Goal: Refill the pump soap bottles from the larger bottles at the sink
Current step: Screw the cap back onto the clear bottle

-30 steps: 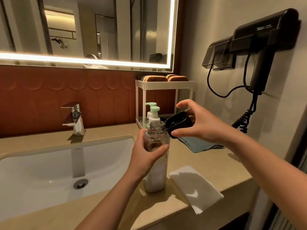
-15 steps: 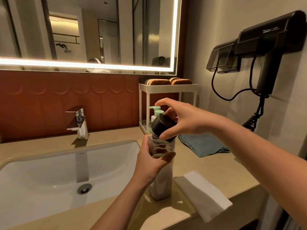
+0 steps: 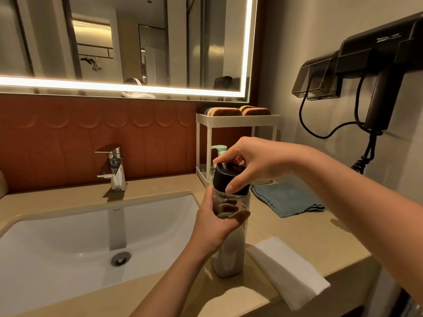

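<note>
Black cap (image 3: pixel 222 177) on the clear bottle (image 3: pixel 229 259), just right of the sink (image 3: pixel 57 248).
The right hand (image 3: pixel 258 161) curls its fingers round the cap; the left hand (image 3: pixel 212 225) wraps round the bottle under it.

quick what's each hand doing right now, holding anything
Left hand: closed, grips the clear bottle round its upper part.
Right hand: closed, fingers curled round the black cap on the bottle's mouth.
</note>
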A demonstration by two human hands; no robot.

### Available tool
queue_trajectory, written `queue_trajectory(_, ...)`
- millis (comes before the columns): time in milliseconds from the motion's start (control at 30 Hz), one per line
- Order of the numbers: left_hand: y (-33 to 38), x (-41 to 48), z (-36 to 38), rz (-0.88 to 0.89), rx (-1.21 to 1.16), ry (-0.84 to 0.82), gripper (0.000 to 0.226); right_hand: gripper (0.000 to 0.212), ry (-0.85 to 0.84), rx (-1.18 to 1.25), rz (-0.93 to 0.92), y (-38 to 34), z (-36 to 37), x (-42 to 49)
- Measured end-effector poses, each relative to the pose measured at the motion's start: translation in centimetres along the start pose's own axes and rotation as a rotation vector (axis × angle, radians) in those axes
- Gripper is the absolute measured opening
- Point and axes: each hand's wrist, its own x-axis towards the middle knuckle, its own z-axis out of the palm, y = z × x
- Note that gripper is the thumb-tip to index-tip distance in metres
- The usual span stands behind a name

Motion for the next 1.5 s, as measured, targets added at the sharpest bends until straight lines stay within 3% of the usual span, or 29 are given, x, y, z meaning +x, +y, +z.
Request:
queue_trajectory(400, 0.0, 0.6, -1.5, -0.083, -0.008, -0.182, 0.075, 0.06, -0.126, 0.049, -0.027, 0.0, -0.5, 0.5)
queue_trajectory(700, -0.4, 1.3, -2.0, -0.121, -0.009, -0.285, 0.087, 0.057, -0.109, 0.2, -0.069, 1.6, -0.2, 0.0)
queue_trajectory(1167, -0.8, 1.5, -2.0, -0.13, -0.02, -0.295, 0.089, 0.056, -0.085, 0.238, -0.078, 1.8, 0.0, -0.3)
queue_trajectory(1333, -0.7, 1.4, -2.0, -0.136, -0.031, -0.283, 0.085, 0.055, -0.074, 0.023, -0.09, 0.4, 0.1, 0.1)
queue_trajectory(1500, -0.7, 1.2, -1.9, -0.121, -0.031, -0.261, 0.075, 0.055, -0.022, 0.016, -0.053, 0.2, 0.4, 0.1)
